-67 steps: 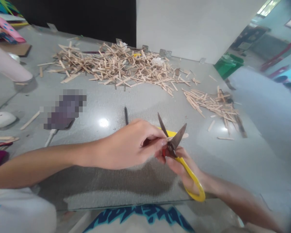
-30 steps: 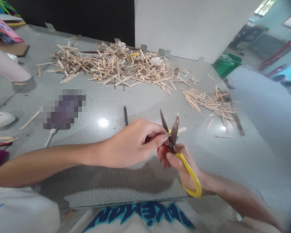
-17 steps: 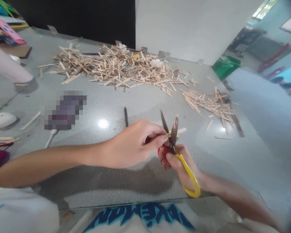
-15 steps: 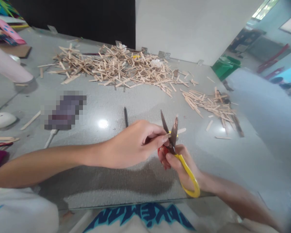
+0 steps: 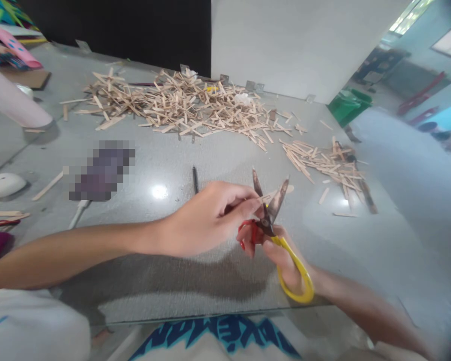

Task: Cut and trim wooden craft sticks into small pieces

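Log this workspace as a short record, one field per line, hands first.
left hand: pinching a thin wooden stick
right hand: gripping the scissors
scissors: yellow and red handles, blades spread, pointing away from the person
stick: crosses the spread blades, far end past them
surface: grey tabletop
main pile: many loose wooden sticks, in front of the black and white panels
smaller pile: wooden sticks, right of the main one
pen-like rod: black, just beyond the left hand
mouse: white, at the left edge

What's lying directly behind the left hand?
Just beyond the left hand, one end of a black pen shows on the table; its nearer end is covered by the hand.
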`<action>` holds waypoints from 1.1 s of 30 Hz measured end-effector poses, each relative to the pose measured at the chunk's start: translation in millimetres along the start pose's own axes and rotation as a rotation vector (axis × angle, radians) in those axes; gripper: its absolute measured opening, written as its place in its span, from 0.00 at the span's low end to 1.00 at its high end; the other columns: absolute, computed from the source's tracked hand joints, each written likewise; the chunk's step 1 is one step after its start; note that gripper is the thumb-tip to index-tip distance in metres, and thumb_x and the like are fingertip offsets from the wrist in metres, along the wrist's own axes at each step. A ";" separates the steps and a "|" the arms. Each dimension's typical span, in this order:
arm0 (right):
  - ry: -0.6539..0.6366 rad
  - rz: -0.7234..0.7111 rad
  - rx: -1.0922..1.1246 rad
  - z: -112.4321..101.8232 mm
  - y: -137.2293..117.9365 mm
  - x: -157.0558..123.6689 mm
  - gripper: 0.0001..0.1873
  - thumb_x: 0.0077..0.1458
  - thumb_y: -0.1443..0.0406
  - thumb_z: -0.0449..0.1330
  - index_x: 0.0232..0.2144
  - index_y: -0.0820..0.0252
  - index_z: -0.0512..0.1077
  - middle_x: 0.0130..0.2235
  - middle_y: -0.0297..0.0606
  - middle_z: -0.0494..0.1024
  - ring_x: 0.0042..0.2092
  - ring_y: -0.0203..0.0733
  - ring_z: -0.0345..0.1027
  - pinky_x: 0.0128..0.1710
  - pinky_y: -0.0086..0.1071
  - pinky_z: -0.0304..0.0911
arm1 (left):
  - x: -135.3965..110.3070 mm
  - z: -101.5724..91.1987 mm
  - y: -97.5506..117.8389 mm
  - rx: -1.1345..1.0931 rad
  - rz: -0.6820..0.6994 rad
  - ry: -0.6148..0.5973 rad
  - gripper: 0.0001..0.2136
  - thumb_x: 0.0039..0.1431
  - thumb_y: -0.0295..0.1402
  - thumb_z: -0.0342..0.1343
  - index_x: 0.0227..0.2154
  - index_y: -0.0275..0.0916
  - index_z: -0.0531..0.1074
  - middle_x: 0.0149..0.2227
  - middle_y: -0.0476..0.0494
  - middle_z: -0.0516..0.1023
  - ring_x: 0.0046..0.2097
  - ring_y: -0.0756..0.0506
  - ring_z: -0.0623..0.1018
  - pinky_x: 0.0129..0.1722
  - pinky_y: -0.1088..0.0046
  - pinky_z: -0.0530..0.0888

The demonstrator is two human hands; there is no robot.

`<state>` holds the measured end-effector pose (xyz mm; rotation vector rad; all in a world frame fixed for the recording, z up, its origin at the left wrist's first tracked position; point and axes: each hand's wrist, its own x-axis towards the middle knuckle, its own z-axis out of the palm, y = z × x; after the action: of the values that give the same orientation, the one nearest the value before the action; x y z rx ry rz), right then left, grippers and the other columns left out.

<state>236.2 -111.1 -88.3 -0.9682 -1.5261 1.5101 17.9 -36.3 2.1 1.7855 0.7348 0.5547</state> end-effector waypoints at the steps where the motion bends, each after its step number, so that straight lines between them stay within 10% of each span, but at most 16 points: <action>1: -0.009 -0.002 -0.005 -0.2 -0.8 -0.2 0.29 0.69 0.38 0.58 0.47 0.55 0.79 0.33 0.38 0.72 0.36 0.47 0.65 0.32 0.37 0.63 | 0.3 -0.6 0.1 -0.007 -0.006 0.014 0.17 0.79 0.35 0.50 0.35 0.35 0.78 0.22 0.53 0.74 0.20 0.55 0.67 0.19 0.79 0.56; 33: -0.104 -0.136 -0.281 -9.1 -6.4 4.0 0.24 0.69 0.40 0.57 0.42 0.53 0.69 0.39 0.38 0.68 0.39 0.47 0.60 0.43 0.42 0.64 | -0.3 -1.0 -0.5 0.097 -0.019 -0.088 0.15 0.77 0.32 0.54 0.39 0.35 0.86 0.31 0.48 0.86 0.31 0.52 0.79 0.30 0.78 0.68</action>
<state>242.7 -103.7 -81.9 -0.9321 -1.8768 1.2902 16.9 -35.7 1.9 1.8786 0.7274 0.4313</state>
